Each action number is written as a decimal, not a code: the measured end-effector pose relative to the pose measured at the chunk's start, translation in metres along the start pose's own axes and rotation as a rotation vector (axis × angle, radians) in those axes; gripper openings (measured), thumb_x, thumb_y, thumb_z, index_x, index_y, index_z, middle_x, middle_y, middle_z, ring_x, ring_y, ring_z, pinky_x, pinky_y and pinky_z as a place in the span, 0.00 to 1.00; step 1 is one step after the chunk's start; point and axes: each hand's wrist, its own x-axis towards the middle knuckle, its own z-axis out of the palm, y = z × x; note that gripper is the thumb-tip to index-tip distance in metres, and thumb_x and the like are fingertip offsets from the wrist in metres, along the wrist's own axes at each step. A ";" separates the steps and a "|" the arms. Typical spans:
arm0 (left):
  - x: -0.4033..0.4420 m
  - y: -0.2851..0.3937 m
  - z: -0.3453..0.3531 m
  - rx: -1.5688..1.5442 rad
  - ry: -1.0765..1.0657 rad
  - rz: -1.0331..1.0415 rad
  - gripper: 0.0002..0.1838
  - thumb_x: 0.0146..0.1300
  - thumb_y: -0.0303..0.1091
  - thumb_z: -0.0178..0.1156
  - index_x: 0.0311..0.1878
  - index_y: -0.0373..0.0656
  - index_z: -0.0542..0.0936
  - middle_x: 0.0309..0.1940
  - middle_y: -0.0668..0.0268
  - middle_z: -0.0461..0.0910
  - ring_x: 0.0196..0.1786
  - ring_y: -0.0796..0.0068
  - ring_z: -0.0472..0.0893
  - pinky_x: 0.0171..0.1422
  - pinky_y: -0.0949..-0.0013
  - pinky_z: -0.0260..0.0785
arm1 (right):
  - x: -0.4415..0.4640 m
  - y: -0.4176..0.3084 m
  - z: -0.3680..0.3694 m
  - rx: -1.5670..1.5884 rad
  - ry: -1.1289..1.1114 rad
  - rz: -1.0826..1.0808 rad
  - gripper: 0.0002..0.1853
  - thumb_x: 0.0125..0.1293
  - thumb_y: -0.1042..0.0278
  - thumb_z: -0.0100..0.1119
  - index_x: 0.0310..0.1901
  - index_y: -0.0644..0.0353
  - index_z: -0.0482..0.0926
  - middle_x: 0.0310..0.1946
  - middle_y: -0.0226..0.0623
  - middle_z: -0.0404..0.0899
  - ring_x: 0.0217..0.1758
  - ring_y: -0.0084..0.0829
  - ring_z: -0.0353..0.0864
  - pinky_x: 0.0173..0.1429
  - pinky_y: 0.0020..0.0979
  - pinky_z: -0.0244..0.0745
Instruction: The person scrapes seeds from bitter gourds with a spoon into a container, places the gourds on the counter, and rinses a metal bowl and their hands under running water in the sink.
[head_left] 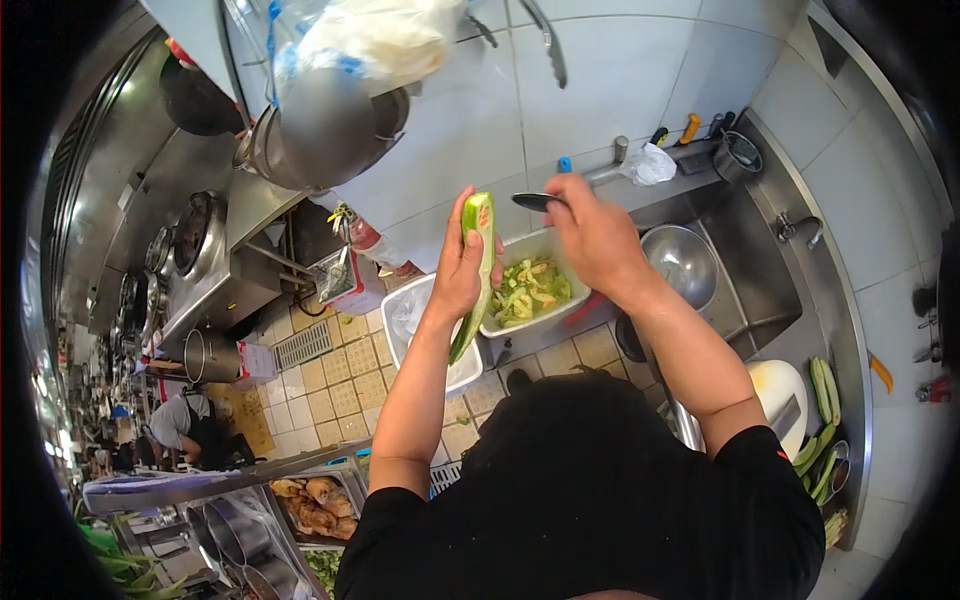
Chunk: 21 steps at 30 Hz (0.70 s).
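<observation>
We find the left hand point(460, 275) wrapped around 1 halved green vegetable point(484, 235), thumb along its left side and fingertips showing at its right. The grip sits near mid-length; the piece projects past the hand at both ends. Its long axis runs steeply — upper end tipped slightly right and away from the wearer, lower end down beside the left forearm point(412, 400). The cut face, with reddish pulp near the upper end, turns rightward. The right hand point(595, 235) pinches 1 dark spoon-like tool point(533, 202), its rounded end directed left at the vegetable, near but apart.

Surroundings, from the left: 1 other person point(185, 425) bends low; browned pieces of food point(315, 508) lie at lower left; 1 white tub point(395, 335) is partly covered by the left forearm and the vegetable. A 2nd tub point(527, 246) holds pale green scraps point(530, 290) below the 2 hands — the right hand overlaps its right side. Further right we record 1 steel bowl point(682, 265) in the sink point(765, 250), 1 pale board point(772, 385) and several long green vegetables point(825, 390).
</observation>
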 end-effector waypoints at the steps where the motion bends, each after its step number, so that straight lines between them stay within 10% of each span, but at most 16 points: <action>1: -0.002 0.003 -0.006 0.108 0.000 0.080 0.33 0.76 0.55 0.44 0.78 0.55 0.50 0.35 0.62 0.73 0.23 0.77 0.71 0.28 0.73 0.68 | 0.005 -0.006 0.010 -0.002 -0.004 -0.005 0.11 0.69 0.70 0.52 0.52 0.56 0.73 0.29 0.40 0.83 0.34 0.50 0.84 0.37 0.45 0.76; 11: -0.014 0.016 -0.034 0.417 0.121 0.231 0.33 0.76 0.54 0.44 0.77 0.49 0.52 0.36 0.63 0.74 0.24 0.82 0.70 0.28 0.78 0.66 | 0.024 -0.038 0.057 -0.260 0.092 -0.264 0.09 0.66 0.72 0.53 0.47 0.55 0.77 0.28 0.39 0.81 0.28 0.47 0.82 0.28 0.43 0.75; 21: 0.014 0.029 -0.032 0.247 0.084 -0.120 0.29 0.78 0.54 0.40 0.73 0.49 0.59 0.33 0.64 0.75 0.20 0.81 0.68 0.22 0.77 0.63 | 0.055 -0.023 0.060 -0.478 -0.243 -0.380 0.08 0.62 0.68 0.56 0.42 0.58 0.77 0.31 0.41 0.82 0.28 0.45 0.84 0.30 0.41 0.79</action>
